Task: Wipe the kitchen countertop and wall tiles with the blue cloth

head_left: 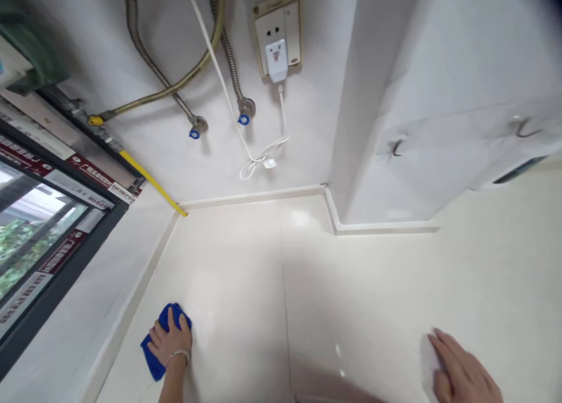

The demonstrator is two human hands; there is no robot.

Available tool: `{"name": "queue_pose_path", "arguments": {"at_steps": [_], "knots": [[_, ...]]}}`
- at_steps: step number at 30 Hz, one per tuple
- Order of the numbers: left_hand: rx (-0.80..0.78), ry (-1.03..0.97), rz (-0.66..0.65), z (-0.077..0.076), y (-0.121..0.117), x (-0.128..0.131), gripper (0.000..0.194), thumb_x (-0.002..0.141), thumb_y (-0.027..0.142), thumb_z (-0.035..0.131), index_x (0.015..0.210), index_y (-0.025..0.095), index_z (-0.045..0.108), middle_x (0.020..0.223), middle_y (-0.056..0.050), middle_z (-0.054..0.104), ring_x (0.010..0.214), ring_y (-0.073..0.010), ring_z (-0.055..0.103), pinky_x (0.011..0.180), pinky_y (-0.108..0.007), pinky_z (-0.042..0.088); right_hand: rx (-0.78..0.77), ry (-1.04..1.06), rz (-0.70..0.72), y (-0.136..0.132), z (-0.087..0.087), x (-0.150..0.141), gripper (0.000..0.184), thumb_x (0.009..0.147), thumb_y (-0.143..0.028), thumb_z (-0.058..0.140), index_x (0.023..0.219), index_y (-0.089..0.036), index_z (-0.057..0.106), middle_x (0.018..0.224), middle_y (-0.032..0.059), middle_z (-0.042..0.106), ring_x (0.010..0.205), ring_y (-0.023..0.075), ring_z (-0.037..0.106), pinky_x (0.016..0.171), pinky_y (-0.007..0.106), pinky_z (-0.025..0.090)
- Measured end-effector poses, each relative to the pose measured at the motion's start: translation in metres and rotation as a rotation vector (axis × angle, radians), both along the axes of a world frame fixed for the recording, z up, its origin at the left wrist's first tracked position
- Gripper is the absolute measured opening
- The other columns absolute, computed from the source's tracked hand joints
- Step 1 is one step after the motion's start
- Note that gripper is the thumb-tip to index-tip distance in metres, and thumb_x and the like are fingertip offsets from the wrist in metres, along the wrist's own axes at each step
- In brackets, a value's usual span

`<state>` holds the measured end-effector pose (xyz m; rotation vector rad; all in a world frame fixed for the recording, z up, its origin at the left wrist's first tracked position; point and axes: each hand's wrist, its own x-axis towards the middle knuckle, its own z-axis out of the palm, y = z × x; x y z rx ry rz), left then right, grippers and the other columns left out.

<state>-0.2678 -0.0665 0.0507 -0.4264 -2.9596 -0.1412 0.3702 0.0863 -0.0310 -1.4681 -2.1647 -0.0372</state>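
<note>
My left hand point(170, 341) lies flat with its fingers spread on a blue cloth point(154, 359), pressing it onto the cream countertop point(307, 298) near the left wall. A thin bracelet circles that wrist. My right hand point(463, 371) rests flat at the lower right with its fingers stretched out, on top of a pale white cloth or paper point(428, 362) that is hard to make out against the counter.
A white wall behind holds a socket with a white plug point(277, 59) and a dangling cord, two braided hoses ending in blue-capped valves point(194, 133), and a yellow pipe point(149, 181). A window point(39, 227) sits to the left. A white wall corner point(377, 175) juts out at right.
</note>
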Motion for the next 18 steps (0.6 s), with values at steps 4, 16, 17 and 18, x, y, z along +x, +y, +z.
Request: {"name": "queue_pose_path", "arguments": {"at_steps": [4, 16, 17, 18], "knots": [[-0.041, 0.033, -0.097, -0.004, -0.012, 0.053, 0.064, 0.094, 0.054, 0.026, 0.149, 0.023, 0.040, 0.155, -0.023, 0.036, 0.147, -0.0395, 0.026, 0.116, -0.062, 0.026, -0.013, -0.001, -0.018, -0.003, 0.012, -0.009, 0.071, 0.086, -0.021, 0.042, 0.155, -0.021, 0.025, 0.153, 0.0115, 0.043, 0.137, 0.0315, 0.045, 0.115, 0.055, 0.034], [-0.103, 0.059, -0.916, -0.021, -0.022, 0.269, 0.063, 0.091, 0.036, 0.050, 0.151, 0.032, 0.033, 0.167, -0.012, 0.009, 0.152, -0.0353, 0.009, 0.119, -0.060, 0.025, -0.141, 0.110, -0.052, -0.007, 0.035, -0.020, 0.068, 0.082, -0.020, 0.043, 0.150, -0.014, 0.033, 0.152, 0.0143, 0.043, 0.142, 0.0292, 0.038, 0.120, 0.052, 0.026], [-0.102, 0.044, -0.959, -0.020, -0.014, 0.278, 0.066, 0.090, 0.038, 0.053, 0.152, 0.033, 0.031, 0.167, -0.011, 0.006, 0.152, -0.0360, 0.009, 0.119, -0.061, 0.026, -0.140, 0.107, -0.051, -0.007, 0.035, -0.020, 0.068, 0.082, -0.020, 0.042, 0.150, -0.014, 0.033, 0.152, 0.0143, 0.043, 0.142, 0.0291, 0.038, 0.120, 0.052, 0.025], [-0.102, 0.029, -0.998, -0.019, -0.005, 0.286, 0.068, 0.089, 0.040, 0.054, 0.152, 0.035, 0.029, 0.167, -0.011, 0.005, 0.152, -0.0368, 0.010, 0.119, -0.061, 0.026, -0.140, 0.106, -0.051, -0.007, 0.033, -0.020, 0.068, 0.082, -0.019, 0.043, 0.150, -0.014, 0.033, 0.152, 0.0144, 0.043, 0.142, 0.0289, 0.037, 0.120, 0.052, 0.025]]}}
